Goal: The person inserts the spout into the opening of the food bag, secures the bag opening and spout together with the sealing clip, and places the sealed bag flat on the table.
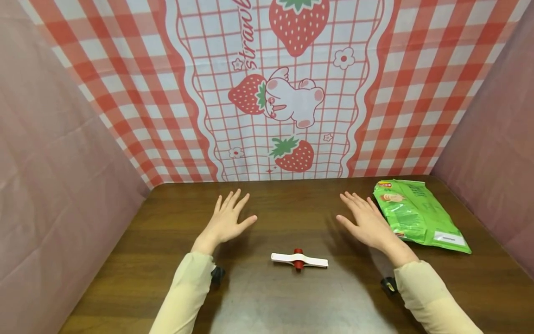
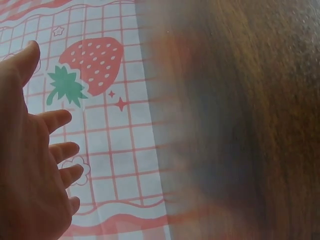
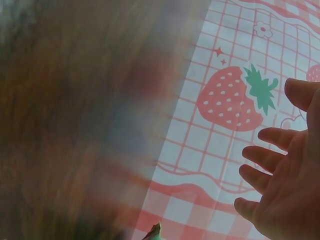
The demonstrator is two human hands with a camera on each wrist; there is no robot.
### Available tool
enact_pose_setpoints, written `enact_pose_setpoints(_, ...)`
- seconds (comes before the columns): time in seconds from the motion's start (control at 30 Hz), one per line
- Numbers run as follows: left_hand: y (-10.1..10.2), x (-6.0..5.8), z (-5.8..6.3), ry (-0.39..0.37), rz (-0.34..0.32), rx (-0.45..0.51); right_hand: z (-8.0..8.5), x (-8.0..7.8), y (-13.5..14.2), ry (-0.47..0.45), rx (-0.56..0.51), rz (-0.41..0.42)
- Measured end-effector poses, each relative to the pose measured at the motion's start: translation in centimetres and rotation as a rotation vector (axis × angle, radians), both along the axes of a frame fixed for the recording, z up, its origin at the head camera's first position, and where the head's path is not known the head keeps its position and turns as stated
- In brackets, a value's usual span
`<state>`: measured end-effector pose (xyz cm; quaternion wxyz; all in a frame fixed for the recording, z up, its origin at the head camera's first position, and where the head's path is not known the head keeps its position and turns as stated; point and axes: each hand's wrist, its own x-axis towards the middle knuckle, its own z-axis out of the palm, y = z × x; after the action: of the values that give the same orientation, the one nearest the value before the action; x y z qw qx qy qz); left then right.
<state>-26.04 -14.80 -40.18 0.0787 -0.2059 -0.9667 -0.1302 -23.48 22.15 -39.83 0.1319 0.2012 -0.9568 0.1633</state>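
Note:
My left hand [image 1: 225,223] is held over the left half of the brown table, fingers straight and spread, with nothing in it. On the other side my right hand [image 1: 367,225] is likewise extended and holds nothing. Between the hands and closer to me lies a slim white bar [image 1: 317,262] with a short red cylinder-like piece [image 1: 298,265] across its middle; its exact kind cannot be told. A shiny green packet [image 1: 421,213] lies just beyond the right hand. In the wrist views the left palm [image 2: 30,170] and the right palm [image 3: 290,195] show, fingers slightly bent.
The wooden table [image 1: 267,297] meets a hanging red-and-white checked cloth [image 1: 333,153] with strawberry prints at its far edge. Pink curtains [image 1: 75,153] close off both sides. Dark wrist devices [image 1: 389,286] sit under the sleeves.

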Motion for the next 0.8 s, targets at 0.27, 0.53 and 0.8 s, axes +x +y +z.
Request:
enact_pose_setpoints(0.27,-0.4,0.4,0.0,-0.051,0.001,0.063,-0.3,0.4,-0.4,-0.029,0.016,0.024)
enact_pose_setpoints(0.53,-0.5,0.8,0.0,-0.07,-0.004,0.108,-0.5,0.9,-0.4,-0.072,-0.005,0.043)
enact_pose_setpoints(0.8,-0.3,1.4,-0.4,-0.097,0.0,0.108,-0.7,1.4,-0.4,-0.107,-0.02,0.072)
